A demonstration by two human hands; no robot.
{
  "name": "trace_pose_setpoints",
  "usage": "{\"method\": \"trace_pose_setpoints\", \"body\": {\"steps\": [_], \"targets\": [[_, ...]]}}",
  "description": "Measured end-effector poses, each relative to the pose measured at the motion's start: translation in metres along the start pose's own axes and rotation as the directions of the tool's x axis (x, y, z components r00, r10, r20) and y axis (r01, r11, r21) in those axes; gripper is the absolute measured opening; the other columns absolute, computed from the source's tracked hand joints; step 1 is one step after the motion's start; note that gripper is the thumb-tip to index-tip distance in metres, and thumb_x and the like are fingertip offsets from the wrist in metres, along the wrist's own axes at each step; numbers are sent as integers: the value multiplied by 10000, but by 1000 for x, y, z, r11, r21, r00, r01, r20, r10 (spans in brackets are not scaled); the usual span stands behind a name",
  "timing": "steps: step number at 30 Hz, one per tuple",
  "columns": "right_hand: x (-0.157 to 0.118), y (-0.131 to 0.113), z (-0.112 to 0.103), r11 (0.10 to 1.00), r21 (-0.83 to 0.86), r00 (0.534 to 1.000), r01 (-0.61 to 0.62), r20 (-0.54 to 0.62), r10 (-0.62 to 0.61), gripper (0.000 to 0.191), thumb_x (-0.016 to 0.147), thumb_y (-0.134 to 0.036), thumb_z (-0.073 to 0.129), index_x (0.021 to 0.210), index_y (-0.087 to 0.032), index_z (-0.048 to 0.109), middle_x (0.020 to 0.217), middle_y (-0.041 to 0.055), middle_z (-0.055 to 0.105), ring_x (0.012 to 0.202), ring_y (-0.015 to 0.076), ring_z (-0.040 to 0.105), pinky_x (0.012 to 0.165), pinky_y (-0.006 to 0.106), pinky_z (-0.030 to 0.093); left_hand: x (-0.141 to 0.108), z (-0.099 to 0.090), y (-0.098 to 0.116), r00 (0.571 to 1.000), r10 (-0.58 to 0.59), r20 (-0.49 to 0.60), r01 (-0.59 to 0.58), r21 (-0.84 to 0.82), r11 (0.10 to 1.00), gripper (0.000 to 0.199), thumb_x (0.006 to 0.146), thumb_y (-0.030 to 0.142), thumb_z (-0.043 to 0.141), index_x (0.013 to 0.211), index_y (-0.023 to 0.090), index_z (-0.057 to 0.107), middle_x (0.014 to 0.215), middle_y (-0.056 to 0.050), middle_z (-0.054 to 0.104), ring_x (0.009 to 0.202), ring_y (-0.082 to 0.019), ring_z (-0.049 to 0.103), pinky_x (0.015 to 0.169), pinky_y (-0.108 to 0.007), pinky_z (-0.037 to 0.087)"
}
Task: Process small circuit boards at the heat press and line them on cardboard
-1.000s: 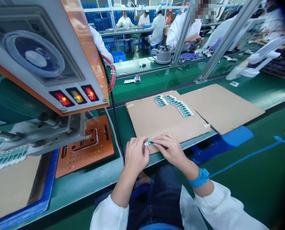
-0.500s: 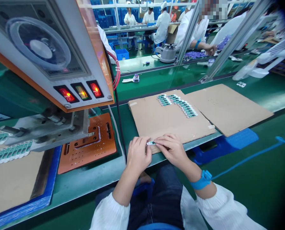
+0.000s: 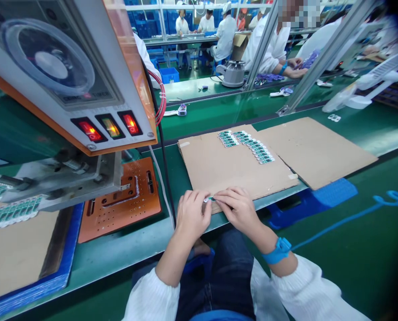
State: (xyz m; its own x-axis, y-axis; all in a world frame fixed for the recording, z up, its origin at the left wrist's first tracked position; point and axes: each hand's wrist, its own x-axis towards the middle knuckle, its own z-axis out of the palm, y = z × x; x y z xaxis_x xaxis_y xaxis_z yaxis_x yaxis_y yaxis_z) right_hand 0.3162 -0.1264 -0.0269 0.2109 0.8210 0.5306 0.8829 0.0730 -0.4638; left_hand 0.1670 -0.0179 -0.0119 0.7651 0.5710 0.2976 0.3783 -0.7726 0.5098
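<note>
Between my two hands, over the near edge of a cardboard sheet (image 3: 215, 171), is a small green-and-white circuit board (image 3: 208, 199). My left hand (image 3: 192, 211) has its fingers closed on the board's left end. On the other end, my right hand (image 3: 236, 205) pinches with thumb and fingertips, covering part of it. A blue band (image 3: 279, 250) circles my right wrist. Farther back on the sheet lie several similar boards (image 3: 259, 151) in slanting rows.
A machine with a timer dial and lit switches (image 3: 107, 128) rises at the left, above an orange perforated plate (image 3: 118, 200). More boards (image 3: 11, 214) lie at far left. A second cardboard sheet (image 3: 322, 154) is at right. Co-workers sit beyond the green conveyor (image 3: 215, 111).
My hands stay in nearly the same place, and less of the small board shows between them. On the conveyor, a white-and-purple device has moved left. The view has shifted slightly.
</note>
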Motion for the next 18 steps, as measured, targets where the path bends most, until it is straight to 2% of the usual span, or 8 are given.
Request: {"method": "trace_pose_setpoints", "body": {"steps": [6, 10, 18], "targets": [[1, 0, -1, 1000, -7, 1000, -10, 28, 10, 192, 980, -178, 567, 1050, -240, 734, 1036, 38, 769, 927, 230, 619, 815, 420, 454, 0, 1, 0, 1000, 23, 1, -23, 43, 999, 137, 946, 280, 564, 1052, 221, 628, 1007, -48, 705, 932, -253, 573, 782, -395, 430], [1, -1, -1, 1000, -4, 1000, -13, 25, 13, 184, 980, -185, 571, 1036, -242, 738, 1020, 35, 771, 927, 230, 622, 825, 424, 454, 0, 1, 1, 1000, 30, 2, -30, 61, 998, 110, 953, 258, 544, 962, 233, 651, 932, -40, 685, 886, -243, 558, 756, -385, 423], [2, -1, -1, 999, 8, 998, -46, 31, 46, 174, 977, -203, 586, 1020, -250, 748, 1003, 34, 764, 932, 225, 614, 830, 414, 445, 3, 2, 0, 998, -57, 4, 57, -90, 994, 108, 926, 235, 586, 864, 218, 673, 886, -42, 664, 882, -234, 539, 807, -386, 461]]}}
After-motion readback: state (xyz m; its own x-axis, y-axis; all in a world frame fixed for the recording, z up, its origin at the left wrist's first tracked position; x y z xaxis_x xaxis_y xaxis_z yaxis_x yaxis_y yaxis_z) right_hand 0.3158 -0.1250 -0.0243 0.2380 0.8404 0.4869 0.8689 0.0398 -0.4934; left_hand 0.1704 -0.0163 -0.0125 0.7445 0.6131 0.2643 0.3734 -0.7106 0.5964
